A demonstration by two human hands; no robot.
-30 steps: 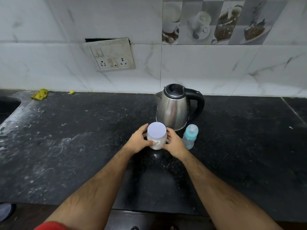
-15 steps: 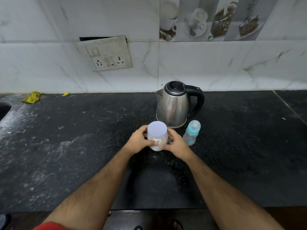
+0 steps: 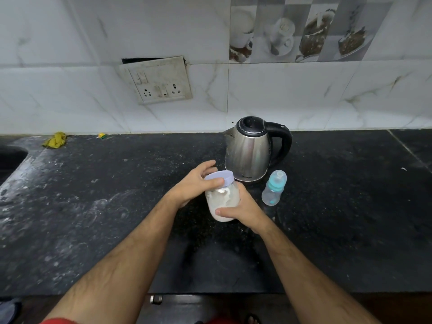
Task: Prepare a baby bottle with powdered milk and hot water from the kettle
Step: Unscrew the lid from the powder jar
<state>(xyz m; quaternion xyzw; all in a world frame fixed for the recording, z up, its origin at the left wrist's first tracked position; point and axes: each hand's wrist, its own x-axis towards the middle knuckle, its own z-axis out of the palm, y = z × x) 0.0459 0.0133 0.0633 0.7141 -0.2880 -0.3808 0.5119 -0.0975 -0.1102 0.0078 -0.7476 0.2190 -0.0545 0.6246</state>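
Note:
A clear jar of white milk powder (image 3: 223,202) with a pale lilac lid (image 3: 221,177) is lifted off the black counter (image 3: 117,206) and tilted toward me. My right hand (image 3: 243,211) wraps around the jar's body from the right. My left hand (image 3: 196,183) grips the lid, thumb on its rim. Behind them stands a steel kettle (image 3: 251,148) with a black handle. A small clear baby bottle (image 3: 274,188) with a teal collar and cap stands upright to the right of the jar.
A wall socket plate (image 3: 159,80) hangs loose on the tiled wall. A yellow cloth (image 3: 55,140) lies at the counter's back left, near a sink edge (image 3: 11,157). A drawer knob (image 3: 155,299) shows below the counter's front edge.
The jar has been lifted off the counter and tilted. My left hand moved from its side up to the lid, and my right hand slid lower on the body.

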